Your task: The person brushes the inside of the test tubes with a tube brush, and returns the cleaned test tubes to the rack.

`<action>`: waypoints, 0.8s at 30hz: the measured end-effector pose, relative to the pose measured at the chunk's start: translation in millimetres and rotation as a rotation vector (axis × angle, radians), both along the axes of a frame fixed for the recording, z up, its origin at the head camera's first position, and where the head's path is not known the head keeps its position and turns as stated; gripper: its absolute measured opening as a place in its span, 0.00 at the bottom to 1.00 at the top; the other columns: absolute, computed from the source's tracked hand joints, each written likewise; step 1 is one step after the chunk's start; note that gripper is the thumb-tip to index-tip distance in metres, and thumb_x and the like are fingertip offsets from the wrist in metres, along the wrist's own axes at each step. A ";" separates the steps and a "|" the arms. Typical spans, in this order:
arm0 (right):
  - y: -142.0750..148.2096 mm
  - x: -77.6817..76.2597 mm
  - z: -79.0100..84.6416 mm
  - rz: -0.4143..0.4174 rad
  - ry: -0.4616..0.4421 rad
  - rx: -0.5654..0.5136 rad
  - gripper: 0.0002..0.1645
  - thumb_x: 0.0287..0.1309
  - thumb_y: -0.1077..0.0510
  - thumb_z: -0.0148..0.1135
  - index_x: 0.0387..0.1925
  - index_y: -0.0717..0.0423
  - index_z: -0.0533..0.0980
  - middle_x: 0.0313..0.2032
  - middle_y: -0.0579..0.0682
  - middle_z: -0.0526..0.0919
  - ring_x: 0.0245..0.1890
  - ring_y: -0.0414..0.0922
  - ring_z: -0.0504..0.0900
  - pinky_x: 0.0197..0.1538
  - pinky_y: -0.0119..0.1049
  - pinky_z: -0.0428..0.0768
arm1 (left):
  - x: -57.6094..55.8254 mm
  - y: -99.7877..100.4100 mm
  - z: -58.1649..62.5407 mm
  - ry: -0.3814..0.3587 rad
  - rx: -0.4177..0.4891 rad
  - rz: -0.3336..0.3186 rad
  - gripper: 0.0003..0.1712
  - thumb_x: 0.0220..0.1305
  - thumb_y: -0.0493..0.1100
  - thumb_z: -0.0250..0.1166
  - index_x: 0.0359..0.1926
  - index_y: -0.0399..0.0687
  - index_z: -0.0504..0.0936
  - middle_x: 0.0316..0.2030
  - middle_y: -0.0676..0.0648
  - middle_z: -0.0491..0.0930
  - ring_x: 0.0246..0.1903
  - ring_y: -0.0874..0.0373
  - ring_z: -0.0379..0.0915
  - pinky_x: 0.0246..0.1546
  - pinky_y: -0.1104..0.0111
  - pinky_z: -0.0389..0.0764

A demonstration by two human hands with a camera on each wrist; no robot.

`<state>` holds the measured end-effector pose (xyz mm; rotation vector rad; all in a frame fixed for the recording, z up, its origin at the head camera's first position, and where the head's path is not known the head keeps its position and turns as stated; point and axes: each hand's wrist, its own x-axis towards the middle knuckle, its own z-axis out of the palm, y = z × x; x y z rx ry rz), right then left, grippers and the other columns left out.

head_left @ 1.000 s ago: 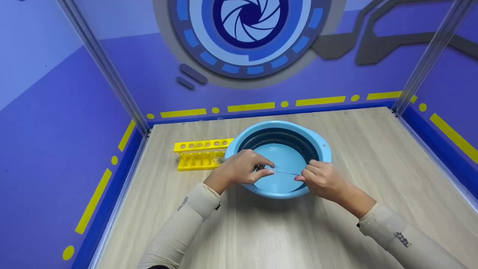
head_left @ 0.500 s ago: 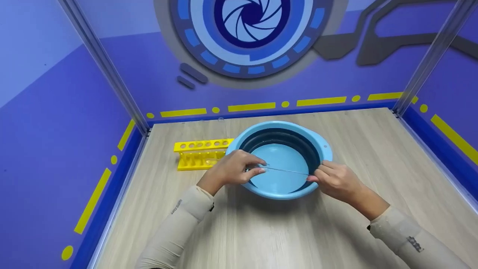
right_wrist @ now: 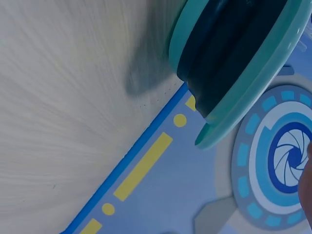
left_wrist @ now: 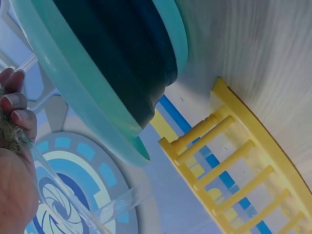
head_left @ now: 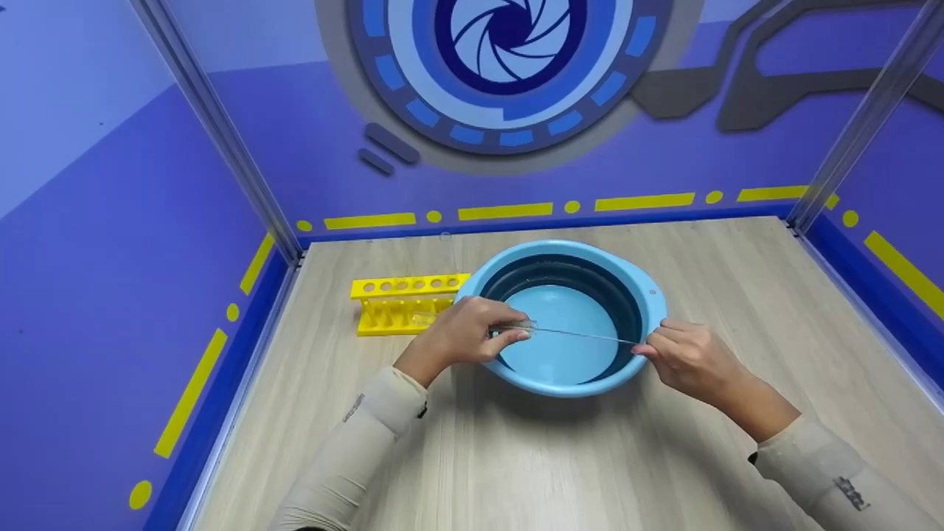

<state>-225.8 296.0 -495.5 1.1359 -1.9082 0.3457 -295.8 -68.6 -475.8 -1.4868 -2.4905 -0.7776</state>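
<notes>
My left hand (head_left: 466, 330) grips a clear test tube (left_wrist: 68, 192) across the near left part of the blue basin (head_left: 553, 389). The tube's mouth shows at the fingertips, and its other end sticks out behind the hand, over the yellow rack. Inside the tube, the brownish bristles of a test tube brush (left_wrist: 10, 136) lie within the left hand's grasp. The brush's thin wire handle (head_left: 582, 335) runs out of the mouth, over the basin, to my right hand (head_left: 689, 361). That hand pinches the wire's end by the basin's right rim. Only its edge shows in the right wrist view.
Left of the basin stands a yellow test tube rack (head_left: 411, 285) with round holes above and pegs below. Behind it, a faint clear ring (head_left: 445, 237) shows near the back wall (head_left: 509, 177). Walls flank the wooden table (head_left: 509, 457).
My right hand has moved right, drawing more of the wire out of the tube. The bristles that showed behind my left hand are now hidden there; the left hand shifted slightly left.
</notes>
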 end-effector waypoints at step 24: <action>12.0 25.7 13.3 -0.144 -1.176 -0.419 0.37 0.85 0.56 0.48 0.11 0.58 0.65 0.13 0.39 0.62 0.16 0.31 0.58 0.20 0.31 0.57 | -5.1 -7.6 -10.5 0.296 0.099 0.108 0.20 0.72 0.55 0.71 0.60 0.57 0.90 0.32 0.53 0.89 0.26 0.60 0.79 0.26 0.76 0.76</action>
